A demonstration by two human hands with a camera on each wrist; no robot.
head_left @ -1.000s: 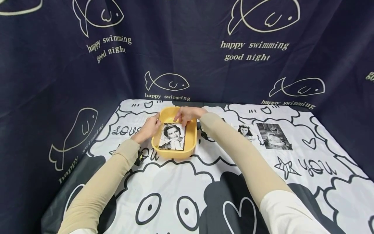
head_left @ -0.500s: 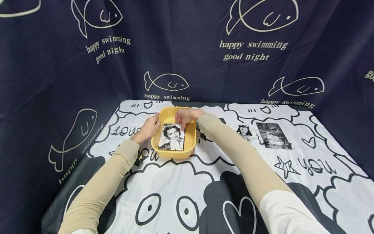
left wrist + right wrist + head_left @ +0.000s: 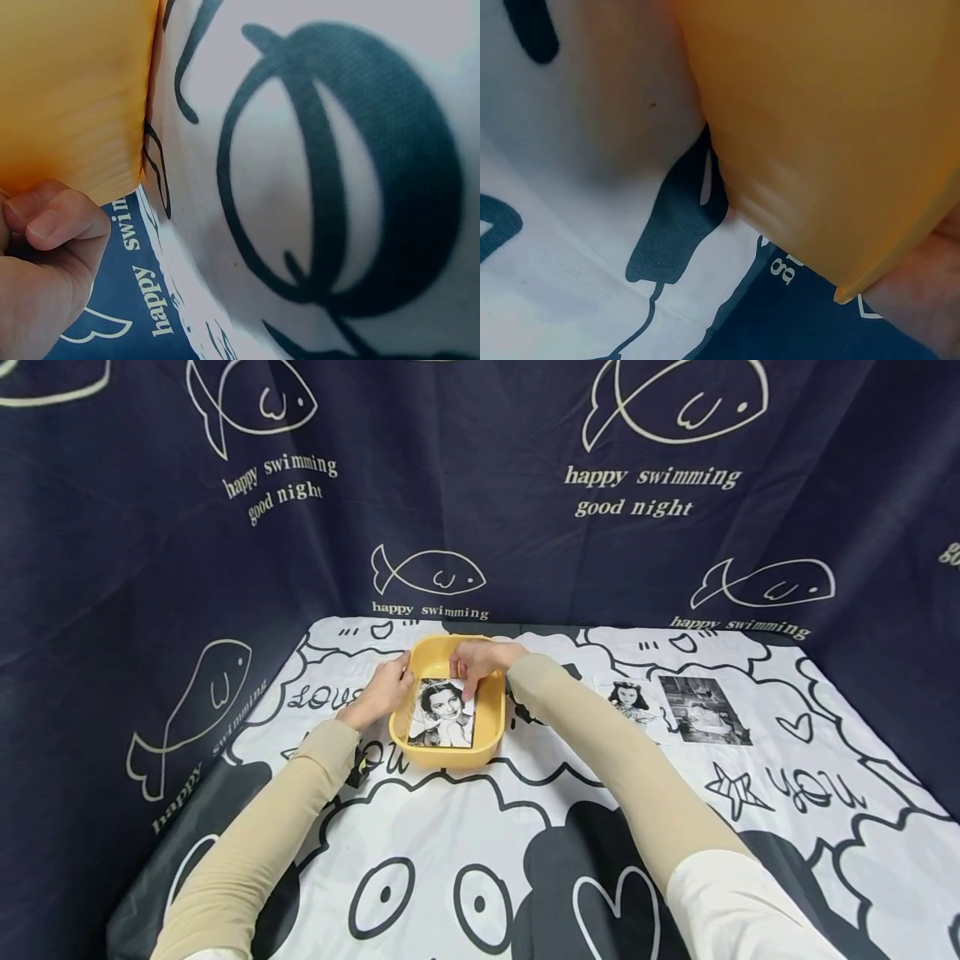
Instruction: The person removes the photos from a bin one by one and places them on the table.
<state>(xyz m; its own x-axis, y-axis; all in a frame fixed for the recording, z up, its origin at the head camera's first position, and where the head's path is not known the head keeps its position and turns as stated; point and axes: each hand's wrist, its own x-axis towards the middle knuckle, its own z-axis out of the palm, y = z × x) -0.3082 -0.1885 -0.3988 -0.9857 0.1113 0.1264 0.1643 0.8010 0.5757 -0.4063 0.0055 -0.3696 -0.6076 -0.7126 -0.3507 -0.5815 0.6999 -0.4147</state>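
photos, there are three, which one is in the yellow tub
The portrait photo under the hands, inside the yellow tub; the other two photos lie flat on the cloth at right.

A table draped in a white cloth (image 3: 480, 827) with black cartoon prints fills the near scene. Far and left of centre, a yellow tub (image 3: 491, 720) sits flat on the cloth. Off to the far right, two black-and-white photos lie side by side, just touching: a portrait photo (image 3: 628, 698) and, right of it, a darker photo (image 3: 703, 710).
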